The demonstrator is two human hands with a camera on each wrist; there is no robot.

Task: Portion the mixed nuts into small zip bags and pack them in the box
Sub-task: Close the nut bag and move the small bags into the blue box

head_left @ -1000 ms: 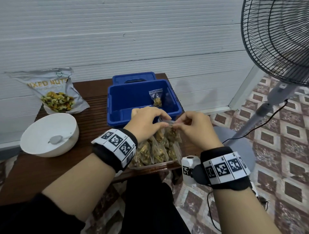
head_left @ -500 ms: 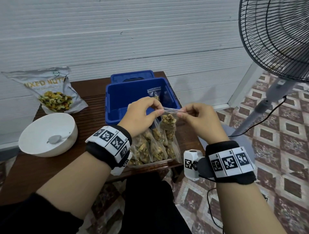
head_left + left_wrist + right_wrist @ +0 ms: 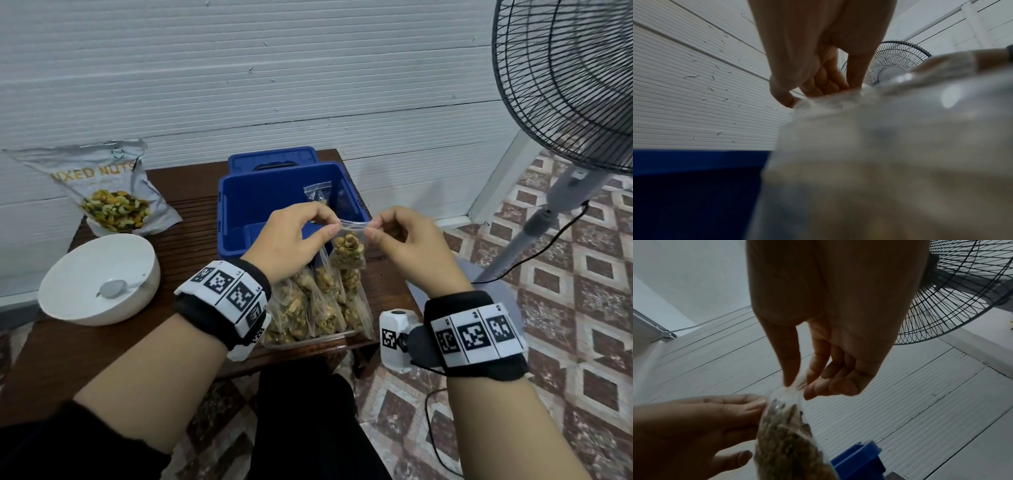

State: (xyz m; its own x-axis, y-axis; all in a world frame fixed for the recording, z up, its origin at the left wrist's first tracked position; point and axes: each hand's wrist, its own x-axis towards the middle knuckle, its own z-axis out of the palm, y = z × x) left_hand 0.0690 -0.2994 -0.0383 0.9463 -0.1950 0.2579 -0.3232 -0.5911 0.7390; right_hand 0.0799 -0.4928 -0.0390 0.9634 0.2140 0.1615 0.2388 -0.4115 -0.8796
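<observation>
Fingers (image 3: 327,229) higher with zip bag (image 3: 348,251)

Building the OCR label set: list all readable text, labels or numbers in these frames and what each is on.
"IXED NUTS": silver nut pouch leaning on the wall; the first letter is cut off by a fold.
Smaller print under that title: too blurred to read.
Small codes beside the square markers on the wrist bands: too small to read.
Nothing else readable.

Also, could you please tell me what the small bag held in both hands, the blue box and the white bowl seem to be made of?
Small clear zip bag: thin glossy plastic film; the nuts show through it.
Blue rectangular box: apparently moulded rigid plastic, with uniform colour and a dull sheen.
Round white bowl: smooth and matte; ceramic or melamine, undecidable.
</observation>
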